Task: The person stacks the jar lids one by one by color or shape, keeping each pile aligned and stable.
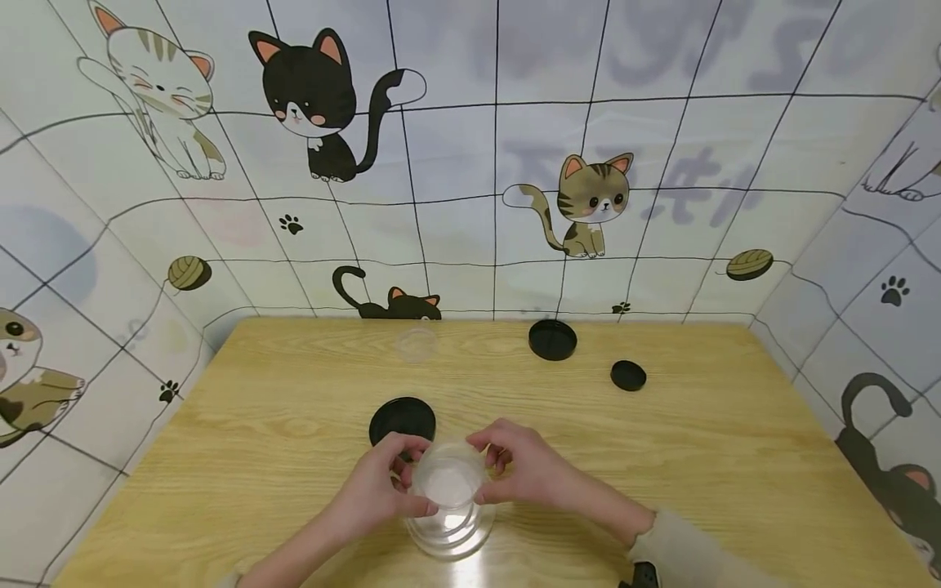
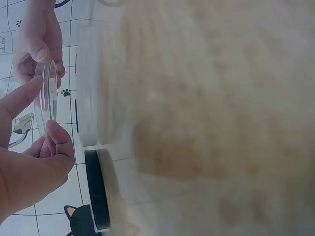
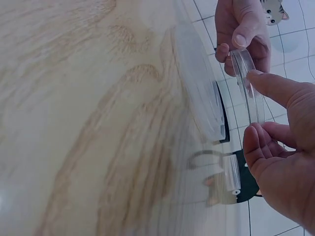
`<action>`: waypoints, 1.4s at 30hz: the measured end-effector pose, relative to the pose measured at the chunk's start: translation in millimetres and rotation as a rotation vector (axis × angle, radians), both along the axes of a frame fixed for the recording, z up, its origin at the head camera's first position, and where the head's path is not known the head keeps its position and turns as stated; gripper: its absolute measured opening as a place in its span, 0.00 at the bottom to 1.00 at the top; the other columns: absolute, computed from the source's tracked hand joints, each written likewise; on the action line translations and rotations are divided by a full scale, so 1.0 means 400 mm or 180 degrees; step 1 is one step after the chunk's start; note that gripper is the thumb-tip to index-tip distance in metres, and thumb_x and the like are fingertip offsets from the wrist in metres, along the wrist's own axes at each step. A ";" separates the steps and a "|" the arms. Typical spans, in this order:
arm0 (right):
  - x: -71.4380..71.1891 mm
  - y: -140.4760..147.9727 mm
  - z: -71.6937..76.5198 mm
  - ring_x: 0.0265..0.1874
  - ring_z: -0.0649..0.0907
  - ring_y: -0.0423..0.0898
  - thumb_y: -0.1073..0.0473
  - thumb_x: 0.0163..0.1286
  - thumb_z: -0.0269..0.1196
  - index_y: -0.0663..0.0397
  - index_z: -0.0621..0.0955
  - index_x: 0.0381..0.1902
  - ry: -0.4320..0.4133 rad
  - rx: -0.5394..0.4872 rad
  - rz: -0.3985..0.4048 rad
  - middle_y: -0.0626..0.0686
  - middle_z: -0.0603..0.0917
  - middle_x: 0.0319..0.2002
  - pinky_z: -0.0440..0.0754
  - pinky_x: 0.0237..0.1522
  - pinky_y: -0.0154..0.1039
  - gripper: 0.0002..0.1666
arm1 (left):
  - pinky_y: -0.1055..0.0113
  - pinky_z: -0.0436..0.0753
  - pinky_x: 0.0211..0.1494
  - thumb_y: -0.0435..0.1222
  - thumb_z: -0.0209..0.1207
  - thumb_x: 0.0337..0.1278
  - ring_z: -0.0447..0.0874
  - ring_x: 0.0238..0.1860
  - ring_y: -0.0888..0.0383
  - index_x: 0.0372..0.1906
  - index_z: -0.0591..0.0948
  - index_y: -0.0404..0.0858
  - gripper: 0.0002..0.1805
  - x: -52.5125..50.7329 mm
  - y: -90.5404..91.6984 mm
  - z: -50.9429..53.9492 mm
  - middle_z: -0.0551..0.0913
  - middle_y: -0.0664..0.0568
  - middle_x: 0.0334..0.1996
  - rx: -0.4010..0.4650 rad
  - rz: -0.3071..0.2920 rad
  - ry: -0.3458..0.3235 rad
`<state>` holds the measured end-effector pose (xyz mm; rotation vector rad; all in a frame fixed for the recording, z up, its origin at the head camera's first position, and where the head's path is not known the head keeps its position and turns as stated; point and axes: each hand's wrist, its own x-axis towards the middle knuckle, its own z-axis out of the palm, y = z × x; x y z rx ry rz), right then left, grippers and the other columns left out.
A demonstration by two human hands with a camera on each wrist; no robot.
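The head camera shows a clear round dish (image 1: pixel 450 475) between the left hand (image 1: pixel 382 483) and the right hand (image 1: pixel 528 467), over a larger clear dish (image 1: pixel 452 541) near the front of the wooden worktop (image 1: pixel 706 457). Each grip is narrow, thumb and fingers pinching the rim from opposite sides; that two-sided hold probably keeps the thin piece level and leaves its middle uncovered.

From above, the two clear pieces overlap and look almost joined. Both wrist cameras see the held dish edge-on and reveal a gap: it is lifted clear of the larger one, roughly parallel to the worktop.

Only the head camera lays out the rest: a large black disc (image 1: pixel 402 420) just beyond the left hand, a medium black disc (image 1: pixel 553 340) and a small black disc (image 1: pixel 628 376) at the far right, and a faint clear disc (image 1: pixel 416 345) at the far left. Spread apart like this, they seem set so that each can be picked up separately.
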<state>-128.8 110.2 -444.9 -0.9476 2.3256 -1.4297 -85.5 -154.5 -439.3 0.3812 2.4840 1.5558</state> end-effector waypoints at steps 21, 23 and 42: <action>0.011 -0.040 -0.028 0.34 0.75 0.37 0.57 0.51 0.83 0.57 0.82 0.56 0.0176 0.0399 0.0192 0.42 0.75 0.36 0.77 0.38 0.32 0.35 | 0.71 0.75 0.31 0.28 0.83 0.31 0.73 0.28 0.60 0.56 0.79 0.32 0.38 0.036 -0.024 -0.038 0.73 0.48 0.42 -0.0104 0.0019 0.0122; 0.010 -0.041 -0.028 0.34 0.75 0.37 0.57 0.51 0.83 0.57 0.82 0.56 0.0183 0.0427 0.0193 0.42 0.75 0.36 0.77 0.38 0.32 0.35 | 0.71 0.75 0.31 0.29 0.83 0.31 0.73 0.28 0.61 0.55 0.80 0.32 0.38 0.035 -0.023 -0.039 0.73 0.48 0.42 -0.0135 0.0012 0.0152; 0.010 -0.051 -0.018 0.36 0.74 0.38 0.58 0.50 0.82 0.59 0.82 0.57 0.0199 0.0718 0.0211 0.43 0.75 0.39 0.76 0.39 0.32 0.37 | 0.71 0.74 0.31 0.27 0.83 0.32 0.72 0.29 0.61 0.55 0.79 0.29 0.37 0.032 -0.018 -0.040 0.73 0.49 0.41 -0.0309 -0.0035 0.0176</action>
